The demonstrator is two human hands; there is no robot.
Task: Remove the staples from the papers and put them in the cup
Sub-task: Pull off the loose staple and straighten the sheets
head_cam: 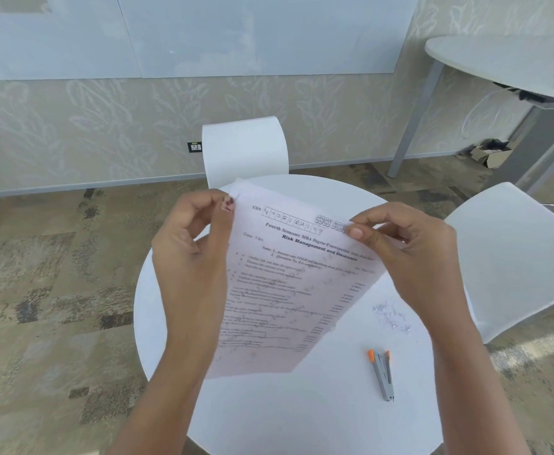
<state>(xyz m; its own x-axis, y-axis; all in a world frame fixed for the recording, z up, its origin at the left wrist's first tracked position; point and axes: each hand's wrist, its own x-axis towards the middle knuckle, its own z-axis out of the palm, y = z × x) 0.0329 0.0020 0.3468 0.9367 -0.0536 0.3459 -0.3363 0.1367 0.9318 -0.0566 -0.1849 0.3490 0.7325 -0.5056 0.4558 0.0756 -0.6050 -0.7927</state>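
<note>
Above the round white table point(269, 415), the left hand point(190, 254) pinches the top left corner of the printed papers point(285, 290), and the right hand point(410, 251) pinches their top edge. A pile of loose staples point(390, 318) lies on the table right of the papers, a grey-and-orange staple remover point(382, 374) nearer its front edge

Only readable txt is on the pale printed exam paper sheet point(278, 290), held tilted above the table. Top left: "USN", w/ a row of handwritten boxes beside it, digits too unclear to read for sure. Top right: outlined stamp-style letters, approx "CBCS SCHE", rest hidden by a thumb. Below: "Fourth Semester MBA Degree Examination", then bold title "Risk Management and Insurance". Left: "Time: 3 hrs". "Note: 1. Answer any FOUR…" partly legible. Question lines below too blurred.
</note>
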